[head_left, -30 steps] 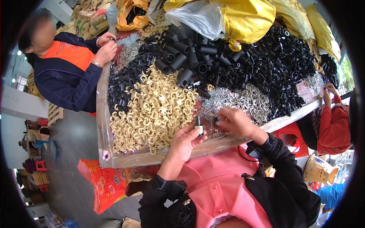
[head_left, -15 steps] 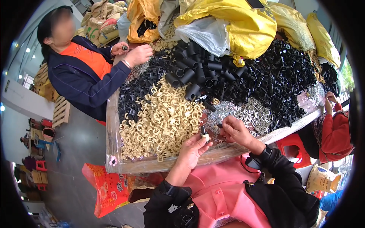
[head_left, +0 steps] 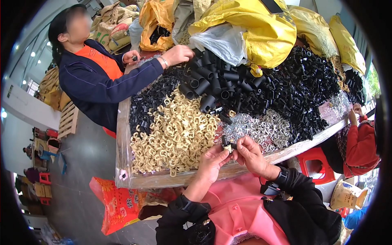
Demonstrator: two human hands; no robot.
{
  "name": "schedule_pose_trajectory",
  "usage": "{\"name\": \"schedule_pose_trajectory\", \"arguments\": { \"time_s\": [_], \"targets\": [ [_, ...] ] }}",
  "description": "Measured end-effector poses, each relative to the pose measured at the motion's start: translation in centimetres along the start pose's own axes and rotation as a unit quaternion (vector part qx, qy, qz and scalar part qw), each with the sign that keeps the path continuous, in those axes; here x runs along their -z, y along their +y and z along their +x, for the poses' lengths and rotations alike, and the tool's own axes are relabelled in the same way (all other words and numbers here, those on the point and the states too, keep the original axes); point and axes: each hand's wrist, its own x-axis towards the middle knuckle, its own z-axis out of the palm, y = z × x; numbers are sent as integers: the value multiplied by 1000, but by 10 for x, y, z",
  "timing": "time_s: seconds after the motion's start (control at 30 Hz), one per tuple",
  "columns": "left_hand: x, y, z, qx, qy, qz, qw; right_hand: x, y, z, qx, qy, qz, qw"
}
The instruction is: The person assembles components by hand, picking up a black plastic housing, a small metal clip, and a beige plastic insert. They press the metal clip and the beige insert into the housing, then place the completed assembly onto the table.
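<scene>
Just above the near table edge, my left hand [head_left: 211, 164] is closed round a small black-and-cream plastic assembly [head_left: 228, 148]. My right hand [head_left: 254, 158] meets it from the right, its thumb and fingers pinching a small black piece [head_left: 234, 145] against the assembly. The fingers partly cover both, so I cannot tell whether they are joined. Left of my hands lies a heap of cream U-shaped clips [head_left: 175, 134]. Beyond them is a spread of small silvery metal pieces [head_left: 269, 124].
Black tubes [head_left: 206, 75] and small black parts [head_left: 302, 90] cover the far table. A wooden rim [head_left: 159, 179] borders it. Yellow sacks [head_left: 261, 32] stand behind. One co-worker [head_left: 90, 77] reaches in at left; another in red [head_left: 359, 143] sits at right beside a red stool [head_left: 314, 163].
My right hand has moved down and left, bringing its black piece against the assembly. My left hand has shifted slightly right. The left co-worker's arm has reached farther over the parts.
</scene>
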Motion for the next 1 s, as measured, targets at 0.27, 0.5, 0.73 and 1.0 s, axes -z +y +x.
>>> {"name": "schedule_pose_trajectory", "arguments": {
  "time_s": [0.27, 0.5, 0.73, 1.0],
  "targets": [
    [4, -6, 5, -12, -20, 14, 1000, 1, 4, -1, 16, -6, 1, 1000],
    [4, -9, 7, -14, -4, 53, 999, 8, 14, -1, 40, -37, -172, 984],
    [-1, -9, 8, 35, 0, 53, 998, 7, -2, 1, 113, 25, -234, 965],
    [-5, -10, 3, 121, -67, 58, 989, 26, 0, 4, 417, -32, -523, 743]
  ]
}}
